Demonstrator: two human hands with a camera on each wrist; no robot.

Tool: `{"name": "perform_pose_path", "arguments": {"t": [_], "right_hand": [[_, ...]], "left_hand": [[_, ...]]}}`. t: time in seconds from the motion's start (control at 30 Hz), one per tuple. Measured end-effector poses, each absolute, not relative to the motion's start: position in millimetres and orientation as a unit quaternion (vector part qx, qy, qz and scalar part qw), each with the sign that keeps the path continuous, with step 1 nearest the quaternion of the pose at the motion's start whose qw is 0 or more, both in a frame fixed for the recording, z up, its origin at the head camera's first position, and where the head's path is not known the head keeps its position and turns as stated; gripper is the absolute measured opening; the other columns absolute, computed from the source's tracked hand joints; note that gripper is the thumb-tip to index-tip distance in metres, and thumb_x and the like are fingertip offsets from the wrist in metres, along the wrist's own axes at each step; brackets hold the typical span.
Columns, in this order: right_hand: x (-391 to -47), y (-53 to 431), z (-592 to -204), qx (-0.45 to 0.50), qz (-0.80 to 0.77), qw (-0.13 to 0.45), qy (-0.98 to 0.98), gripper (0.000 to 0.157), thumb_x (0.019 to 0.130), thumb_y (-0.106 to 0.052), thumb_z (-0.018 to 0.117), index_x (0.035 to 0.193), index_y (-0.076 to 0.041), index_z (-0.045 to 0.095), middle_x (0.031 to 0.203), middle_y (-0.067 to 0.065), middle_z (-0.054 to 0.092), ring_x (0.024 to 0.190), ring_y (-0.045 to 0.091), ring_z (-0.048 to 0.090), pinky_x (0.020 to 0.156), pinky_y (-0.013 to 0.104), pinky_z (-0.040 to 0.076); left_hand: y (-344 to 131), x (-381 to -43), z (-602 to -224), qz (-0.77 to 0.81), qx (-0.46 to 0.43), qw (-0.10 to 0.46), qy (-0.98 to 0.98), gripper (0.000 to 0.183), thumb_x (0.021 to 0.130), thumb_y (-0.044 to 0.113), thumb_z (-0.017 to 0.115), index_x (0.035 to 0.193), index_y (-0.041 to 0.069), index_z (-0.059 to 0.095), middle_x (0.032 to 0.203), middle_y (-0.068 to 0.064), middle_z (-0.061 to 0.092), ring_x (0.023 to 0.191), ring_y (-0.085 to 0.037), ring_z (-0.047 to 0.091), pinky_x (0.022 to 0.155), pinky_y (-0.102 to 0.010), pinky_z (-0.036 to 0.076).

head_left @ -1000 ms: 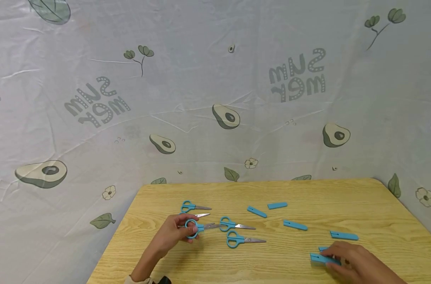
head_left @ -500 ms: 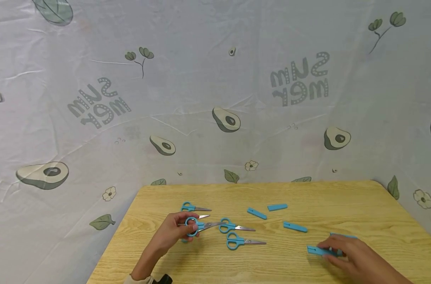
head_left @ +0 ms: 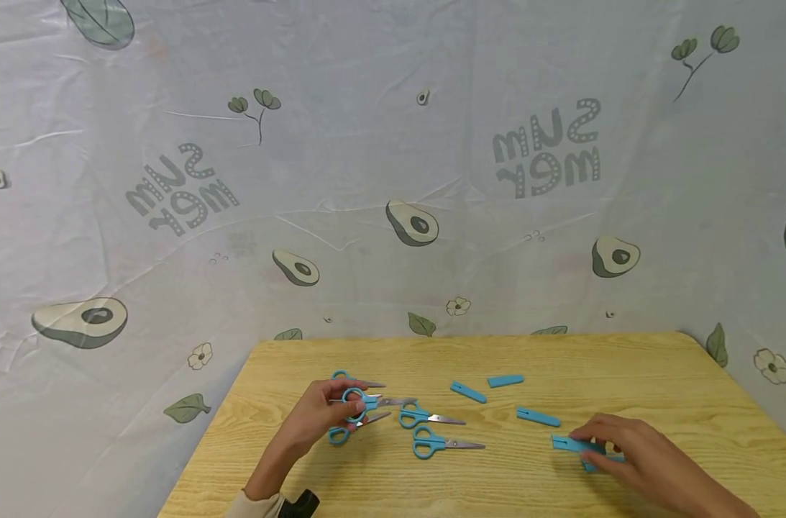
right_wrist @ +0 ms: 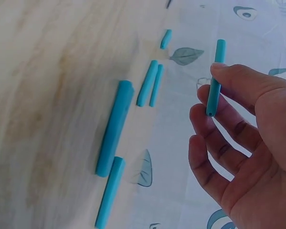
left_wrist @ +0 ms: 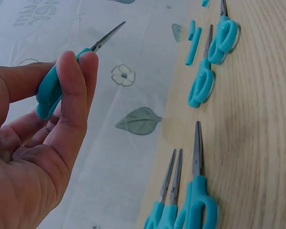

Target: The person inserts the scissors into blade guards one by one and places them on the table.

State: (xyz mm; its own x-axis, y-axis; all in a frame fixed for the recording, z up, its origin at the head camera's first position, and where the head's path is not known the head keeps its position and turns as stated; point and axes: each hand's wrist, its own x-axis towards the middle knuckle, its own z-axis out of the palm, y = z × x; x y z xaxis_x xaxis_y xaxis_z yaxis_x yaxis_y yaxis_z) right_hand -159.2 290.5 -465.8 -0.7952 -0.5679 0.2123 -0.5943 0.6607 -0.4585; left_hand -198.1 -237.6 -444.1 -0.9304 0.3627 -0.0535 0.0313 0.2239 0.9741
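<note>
Pinched between the thumb and fingers of my left hand (head_left: pixel 315 417) is a pair of scissors (left_wrist: pixel 48 90) with light-blue handles. Its metal blades point right in the head view, above the table. My right hand (head_left: pixel 638 453) pinches a slim blue scissor cover (right_wrist: pixel 220 51) between thumb and fingertips, also raised off the wood. Beneath that hand lies another blue cover (head_left: pixel 589 467), partly hidden. Around the left hand rest several more scissors, among them a slightly spread pair (head_left: pixel 339 435), a front pair (head_left: pixel 426 442) and a middle pair (head_left: pixel 413 415).
Several other blue covers lie on the wooden table (head_left: pixel 496 482), such as a middle cover (head_left: pixel 538 416), a slanted cover (head_left: pixel 468 392) and a far cover (head_left: pixel 505 380). Behind the table hangs a pale sheet (head_left: pixel 341 165) printed with avocados and leaves.
The right hand has lifted its cover and carried it a little left and away from the front edge, uncovering part of another cover. The left hand has risen slightly with its scissors.
</note>
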Motion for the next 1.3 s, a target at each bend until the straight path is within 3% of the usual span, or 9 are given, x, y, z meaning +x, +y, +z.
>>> {"name": "perform_pose_path", "arguments": {"t": [0.13, 0.33, 0.6, 0.77, 0.9, 1.1, 1.3], "right_hand": [[-161, 287, -464, 0.323, 0.274, 0.040, -0.905, 0.018, 0.099, -0.017, 0.078, 0.117, -0.016, 0.079, 0.105, -0.015, 0.072, 0.089, -0.011, 0.062, 0.063, 0.020, 0.054], [-165, 282, -463, 0.326, 0.274, 0.050, -0.904, 0.019, 0.098, -0.016, 0.080, 0.117, -0.016, 0.079, 0.102, -0.016, 0.071, 0.087, -0.012, 0.060, 0.061, 0.020, 0.052], [-170, 275, -460, 0.318, 0.278, 0.049, -0.905, 0.019, 0.100, -0.019, 0.077, 0.119, -0.019, 0.078, 0.105, -0.011, 0.073, 0.089, -0.010, 0.062, 0.064, 0.022, 0.055], [-172, 272, -462, 0.319, 0.291, 0.050, -0.901, 0.019, 0.100, -0.019, 0.077, 0.119, -0.021, 0.077, 0.106, -0.012, 0.073, 0.090, -0.011, 0.061, 0.062, 0.021, 0.054], [-175, 270, -462, 0.318, 0.293, 0.048, -0.900, 0.019, 0.101, -0.019, 0.077, 0.120, -0.021, 0.077, 0.107, -0.011, 0.073, 0.090, -0.010, 0.062, 0.063, 0.021, 0.055], [-177, 267, -461, 0.313, 0.292, 0.038, -0.903, 0.020, 0.101, -0.020, 0.077, 0.121, -0.019, 0.078, 0.108, -0.010, 0.073, 0.087, -0.010, 0.061, 0.063, 0.022, 0.055], [-179, 268, -458, 0.303, 0.286, 0.043, -0.908, 0.019, 0.101, -0.021, 0.077, 0.120, -0.021, 0.077, 0.108, -0.011, 0.073, 0.090, -0.008, 0.063, 0.063, 0.022, 0.055]], "left_hand": [[-235, -201, -444, 0.611, 0.130, 0.136, 0.769, 0.046, 0.102, 0.016, 0.076, 0.142, -0.005, 0.064, 0.099, 0.000, 0.068, 0.090, -0.016, 0.079, 0.076, -0.029, 0.068], [-231, -204, -444, 0.617, 0.129, 0.142, 0.763, 0.050, 0.103, 0.014, 0.075, 0.143, -0.011, 0.059, 0.098, 0.001, 0.068, 0.090, -0.017, 0.078, 0.077, -0.029, 0.068], [-224, -208, -446, 0.626, 0.129, 0.141, 0.756, 0.043, 0.103, 0.014, 0.074, 0.140, -0.005, 0.064, 0.100, 0.001, 0.072, 0.091, -0.017, 0.080, 0.080, -0.035, 0.069], [-219, -210, -446, 0.625, 0.129, 0.140, 0.757, 0.044, 0.102, 0.016, 0.075, 0.140, -0.004, 0.065, 0.099, 0.001, 0.069, 0.097, -0.027, 0.081, 0.079, -0.030, 0.068], [-216, -211, -445, 0.630, 0.126, 0.141, 0.753, 0.043, 0.102, 0.015, 0.075, 0.140, -0.004, 0.064, 0.099, 0.001, 0.070, 0.101, -0.035, 0.080, 0.080, -0.033, 0.069], [-214, -214, -446, 0.630, 0.129, 0.144, 0.752, 0.043, 0.102, 0.015, 0.075, 0.140, -0.003, 0.065, 0.098, 0.003, 0.070, 0.094, -0.022, 0.082, 0.080, -0.034, 0.069], [-213, -216, -447, 0.635, 0.130, 0.144, 0.748, 0.044, 0.102, 0.015, 0.076, 0.141, -0.004, 0.064, 0.099, 0.003, 0.071, 0.095, -0.024, 0.082, 0.080, -0.035, 0.069]]}}
